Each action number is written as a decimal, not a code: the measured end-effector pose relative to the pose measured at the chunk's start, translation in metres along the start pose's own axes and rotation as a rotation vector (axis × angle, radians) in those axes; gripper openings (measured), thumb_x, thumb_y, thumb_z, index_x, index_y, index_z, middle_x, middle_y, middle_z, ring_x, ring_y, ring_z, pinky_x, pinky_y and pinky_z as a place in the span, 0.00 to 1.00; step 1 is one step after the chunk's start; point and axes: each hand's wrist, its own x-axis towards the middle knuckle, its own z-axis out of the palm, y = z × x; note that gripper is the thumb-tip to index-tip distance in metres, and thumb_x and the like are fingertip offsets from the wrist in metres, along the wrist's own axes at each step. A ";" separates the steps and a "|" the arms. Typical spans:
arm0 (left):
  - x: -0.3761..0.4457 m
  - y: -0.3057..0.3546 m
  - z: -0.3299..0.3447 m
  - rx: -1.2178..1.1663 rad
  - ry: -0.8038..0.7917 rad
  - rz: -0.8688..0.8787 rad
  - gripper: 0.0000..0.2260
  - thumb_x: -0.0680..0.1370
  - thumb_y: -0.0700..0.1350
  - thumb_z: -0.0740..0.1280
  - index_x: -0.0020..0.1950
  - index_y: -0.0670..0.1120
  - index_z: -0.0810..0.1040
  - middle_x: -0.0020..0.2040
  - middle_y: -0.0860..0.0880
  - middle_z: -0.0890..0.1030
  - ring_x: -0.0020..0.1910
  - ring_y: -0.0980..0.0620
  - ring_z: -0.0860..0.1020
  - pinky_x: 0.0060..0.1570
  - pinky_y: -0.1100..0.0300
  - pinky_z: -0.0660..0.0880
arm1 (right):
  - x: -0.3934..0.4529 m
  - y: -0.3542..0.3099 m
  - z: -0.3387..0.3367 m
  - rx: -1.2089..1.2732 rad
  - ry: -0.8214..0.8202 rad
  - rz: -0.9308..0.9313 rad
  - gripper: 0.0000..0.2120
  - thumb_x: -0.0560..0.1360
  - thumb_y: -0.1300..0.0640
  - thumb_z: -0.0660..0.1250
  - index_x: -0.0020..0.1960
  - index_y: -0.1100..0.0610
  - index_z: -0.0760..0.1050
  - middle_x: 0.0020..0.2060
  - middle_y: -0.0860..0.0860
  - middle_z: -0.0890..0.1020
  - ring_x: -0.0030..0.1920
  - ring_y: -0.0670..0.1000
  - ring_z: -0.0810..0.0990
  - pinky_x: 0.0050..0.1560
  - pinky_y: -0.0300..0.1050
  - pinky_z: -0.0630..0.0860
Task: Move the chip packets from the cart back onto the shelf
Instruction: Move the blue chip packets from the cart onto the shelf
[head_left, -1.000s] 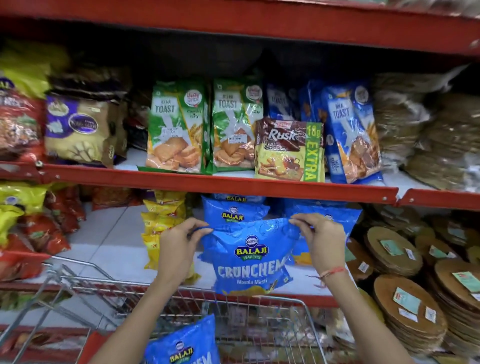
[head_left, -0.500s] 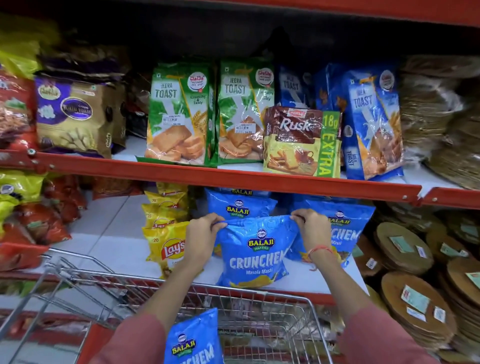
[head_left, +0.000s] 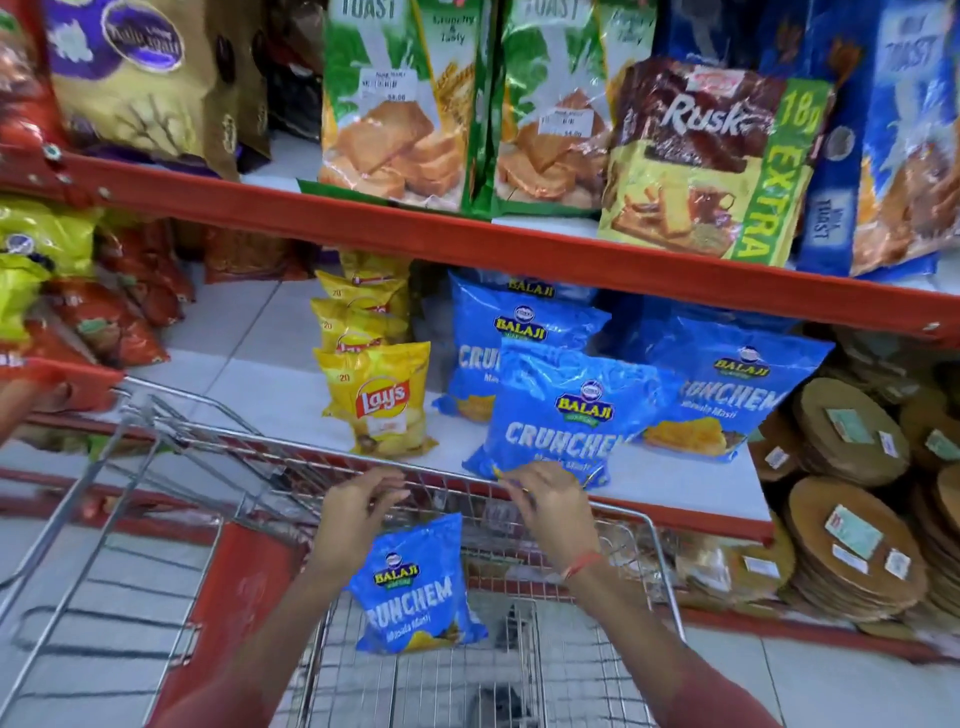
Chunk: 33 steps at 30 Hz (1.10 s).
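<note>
Both hands have let go of the blue Crunchem packet (head_left: 558, 415), which now stands on the lower shelf (head_left: 270, 384) in front of the other blue packets, just right of the yellow Lay's packet (head_left: 382, 397). Left hand (head_left: 358, 512) and right hand (head_left: 553, 501) have pulled back near the cart (head_left: 519, 480) rim, fingers loosely spread, holding nothing. One more Crunchem packet in cart (head_left: 415, 584) lies between the wrists; likely the next pick.
</note>
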 end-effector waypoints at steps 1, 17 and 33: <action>-0.002 -0.013 0.001 0.023 -0.019 -0.051 0.08 0.72 0.38 0.71 0.51 0.42 0.80 0.45 0.45 0.86 0.45 0.51 0.83 0.49 0.58 0.79 | -0.004 -0.001 0.012 -0.003 -0.093 0.047 0.05 0.73 0.54 0.68 0.45 0.55 0.80 0.41 0.52 0.84 0.43 0.52 0.81 0.44 0.46 0.80; -0.014 -0.123 0.029 0.547 -0.428 -0.442 0.18 0.75 0.33 0.58 0.63 0.45 0.73 0.58 0.38 0.80 0.58 0.40 0.78 0.56 0.52 0.75 | 0.000 -0.018 0.123 0.174 -0.638 0.631 0.19 0.71 0.56 0.70 0.61 0.56 0.73 0.48 0.62 0.83 0.50 0.58 0.81 0.48 0.47 0.77; -0.072 -0.052 -0.008 0.369 -0.157 -0.097 0.06 0.76 0.41 0.65 0.50 0.46 0.80 0.52 0.45 0.80 0.53 0.44 0.78 0.51 0.52 0.77 | -0.078 -0.044 0.018 0.203 -0.277 0.484 0.05 0.71 0.56 0.71 0.46 0.54 0.83 0.41 0.54 0.87 0.36 0.46 0.82 0.43 0.40 0.80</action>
